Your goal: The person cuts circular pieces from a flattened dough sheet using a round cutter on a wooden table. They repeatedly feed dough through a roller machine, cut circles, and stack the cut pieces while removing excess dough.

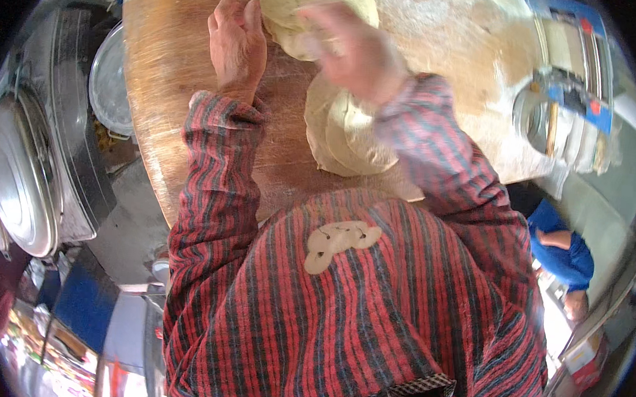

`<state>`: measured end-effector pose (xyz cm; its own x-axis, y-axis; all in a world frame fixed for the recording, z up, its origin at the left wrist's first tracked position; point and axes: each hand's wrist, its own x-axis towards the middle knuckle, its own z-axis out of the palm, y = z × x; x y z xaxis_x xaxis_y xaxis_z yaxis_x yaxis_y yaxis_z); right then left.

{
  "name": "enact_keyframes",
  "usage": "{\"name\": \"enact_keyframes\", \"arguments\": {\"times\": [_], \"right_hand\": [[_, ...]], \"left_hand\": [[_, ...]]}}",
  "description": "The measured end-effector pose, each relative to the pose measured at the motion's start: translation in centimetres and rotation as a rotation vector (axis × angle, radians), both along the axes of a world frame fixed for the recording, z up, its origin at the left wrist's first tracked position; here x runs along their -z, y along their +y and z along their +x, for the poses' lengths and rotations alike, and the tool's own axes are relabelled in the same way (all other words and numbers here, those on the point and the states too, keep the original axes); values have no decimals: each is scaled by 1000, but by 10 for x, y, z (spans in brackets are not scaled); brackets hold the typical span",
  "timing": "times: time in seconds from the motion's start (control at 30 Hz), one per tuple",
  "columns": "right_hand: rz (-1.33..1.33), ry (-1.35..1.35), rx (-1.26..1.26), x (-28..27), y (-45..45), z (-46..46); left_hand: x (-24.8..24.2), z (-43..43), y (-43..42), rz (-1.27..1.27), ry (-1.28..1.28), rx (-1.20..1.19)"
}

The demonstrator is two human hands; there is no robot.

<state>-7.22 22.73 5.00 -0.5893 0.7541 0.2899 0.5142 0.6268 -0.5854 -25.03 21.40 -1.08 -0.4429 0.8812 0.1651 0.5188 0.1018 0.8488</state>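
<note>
A flat round of pale dough lies on the wooden work table at the top of the view. Just left of its edge is my left hand, thumb apart from the fingers and nothing visible in it. Blurred by motion, my right hand is over the right part of that round. Whether its fingers grip the dough cannot be made out. Nearer my body, several thin dough rounds overlap in a stack, partly covered by my right hand and sleeve.
Flour dusts the table's right side. At the right edge stand a glass jar and blue-trimmed containers. Left of the table are a lidded metal pot and a round pan. A person in blue is at far right.
</note>
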Motion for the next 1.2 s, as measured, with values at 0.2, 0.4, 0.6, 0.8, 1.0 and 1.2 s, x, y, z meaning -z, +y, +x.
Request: {"name": "enact_keyframes", "arguments": {"times": [0.2,0.4,0.6,0.8,1.0,1.2], "right_hand": [[-352,-351,461,-4,-62,140],[-650,-108,630,47,-104,161],[-445,97,458,42,-99,150],[-911,576,740,-2,-95,132],[-197,345,549,-65,-23,101],[126,35,81,-23,-26,-55]], "left_hand": [[-6,11,16,-161,80,89],[-40,-1,42,-776,-278,361],[-15,26,25,-379,268,286],[14,8,7,-352,-975,245],[0,-85,-28,-109,-657,652],[-3,-137,-83,-84,-1371,252]]}}
